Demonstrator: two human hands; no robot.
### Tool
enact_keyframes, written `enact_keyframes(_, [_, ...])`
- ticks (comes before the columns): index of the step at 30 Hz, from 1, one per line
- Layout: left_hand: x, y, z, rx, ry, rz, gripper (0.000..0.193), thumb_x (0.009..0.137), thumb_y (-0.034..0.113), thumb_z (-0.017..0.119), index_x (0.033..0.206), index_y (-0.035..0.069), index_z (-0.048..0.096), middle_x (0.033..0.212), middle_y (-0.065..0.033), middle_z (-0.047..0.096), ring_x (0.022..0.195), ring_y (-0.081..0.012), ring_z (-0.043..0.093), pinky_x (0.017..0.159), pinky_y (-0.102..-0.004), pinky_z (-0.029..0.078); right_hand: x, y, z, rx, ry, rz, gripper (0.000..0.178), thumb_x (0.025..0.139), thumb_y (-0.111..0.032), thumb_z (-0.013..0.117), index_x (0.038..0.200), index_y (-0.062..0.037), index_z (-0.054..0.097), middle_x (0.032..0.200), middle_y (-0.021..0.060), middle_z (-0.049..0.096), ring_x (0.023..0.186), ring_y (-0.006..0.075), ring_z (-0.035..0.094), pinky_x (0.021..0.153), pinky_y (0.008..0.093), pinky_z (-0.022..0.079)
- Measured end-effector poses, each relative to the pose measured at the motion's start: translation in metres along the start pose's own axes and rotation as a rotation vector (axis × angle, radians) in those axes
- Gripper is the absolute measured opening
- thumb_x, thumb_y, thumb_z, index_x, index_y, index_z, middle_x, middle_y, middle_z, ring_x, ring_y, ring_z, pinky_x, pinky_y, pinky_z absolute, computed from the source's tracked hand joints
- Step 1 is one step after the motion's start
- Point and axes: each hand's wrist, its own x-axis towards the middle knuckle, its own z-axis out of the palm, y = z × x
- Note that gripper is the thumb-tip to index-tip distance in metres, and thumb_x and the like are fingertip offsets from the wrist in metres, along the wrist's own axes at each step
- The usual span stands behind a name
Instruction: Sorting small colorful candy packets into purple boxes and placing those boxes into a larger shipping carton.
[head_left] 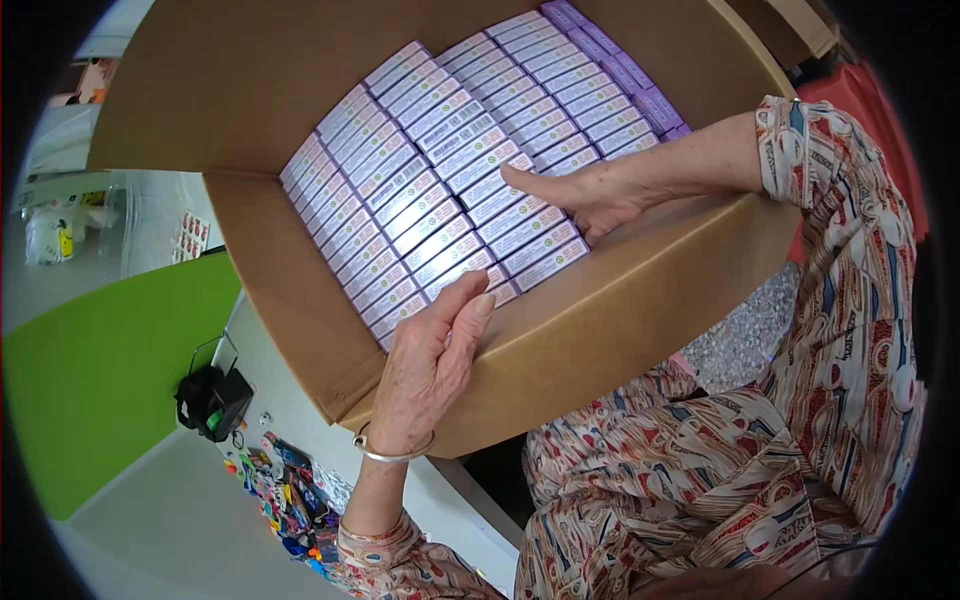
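Dozens of small white-and-purple cardboard packets (450,170) lay in tight rows inside a large brown cardboard carton (620,310), long axes running across it. Right hand (590,195) pressed flat, open, on the near rows; left hand (430,365) rested open on the rim, gripping nothing. Lower layers stayed hidden.

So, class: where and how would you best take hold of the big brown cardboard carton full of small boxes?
Probably by two opposite walls of the brown cardboard carton, one hand per side, low down: it is wide, open-topped and packed with small purple-and-white boxes, so the thin top rim may bend.
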Motion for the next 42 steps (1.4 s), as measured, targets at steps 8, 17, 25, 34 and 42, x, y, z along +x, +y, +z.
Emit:
enact_keyframes(8, [-0.004, 0.010, 0.001, 0.074, -0.006, 0.103, 0.037, 0.098, 0.025, 0.051, 0.121, -0.004, 0.056, 0.083, -0.0220, 0.063, 0.068, -0.0323, 0.063, 0.065, -0.0371, 0.049, -0.008, -0.036, -0.035, -0.191, 0.545, -0.196, 0.097, 0.083, -0.080, 0.028, 0.152, -0.0164, 0.005, 0.158, 0.0118, 0.002, 0.145, 0.0334, 0.000, 0.115, 0.0538, 0.010])
enact_keyframes(17, [-0.018, 0.019, -0.007, 0.087, 0.012, 0.144, 0.040, 0.097, 0.028, 0.050, 0.124, -0.002, 0.054, 0.086, -0.0228, 0.064, 0.073, -0.0380, 0.064, 0.064, -0.0420, 0.050, 0.049, -0.054, -0.044, -0.475, 1.064, -0.476, 0.109, 0.084, -0.076, 0.035, 0.147, 0.0070, 0.002, 0.155, 0.0255, 0.002, 0.145, 0.0330, 0.002, 0.117, 0.0389, 0.008])
enact_keyframes(25, [-0.022, 0.025, -0.007, 0.201, 0.080, 0.205, 0.040, 0.097, 0.030, 0.050, 0.121, -0.001, 0.056, 0.081, -0.0190, 0.065, 0.070, -0.0353, 0.064, 0.059, -0.0416, 0.049, 0.057, -0.055, -0.027, -0.420, 0.957, -0.597, 0.102, 0.089, -0.067, 0.040, 0.148, 0.0050, -0.001, 0.155, 0.0241, 0.005, 0.145, 0.0326, 0.007, 0.117, 0.0370, 0.011])
enact_keyframes(34, [-0.025, 0.023, -0.004, 0.138, 0.118, 0.222, 0.039, 0.097, 0.030, 0.050, 0.120, -0.002, 0.056, 0.082, -0.0195, 0.067, 0.066, -0.0363, 0.065, 0.057, -0.0420, 0.050, 0.025, -0.024, -0.009, -0.314, 0.703, -0.626, 0.102, 0.088, -0.067, 0.043, 0.147, 0.0083, 0.008, 0.152, 0.0284, 0.014, 0.144, 0.0339, 0.013, 0.115, 0.0379, 0.017])
enact_keyframes(42, [-0.018, 0.022, 0.000, 0.189, 0.167, 0.240, 0.037, 0.097, 0.027, 0.051, 0.119, -0.002, 0.056, 0.084, -0.0201, 0.067, 0.059, -0.0363, 0.063, 0.054, -0.0420, 0.050, 0.036, -0.017, -0.007, -0.345, 0.972, -0.495, 0.095, 0.090, -0.061, 0.046, 0.146, 0.0077, 0.012, 0.149, 0.0227, 0.027, 0.137, 0.0299, 0.029, 0.112, 0.0348, 0.023])
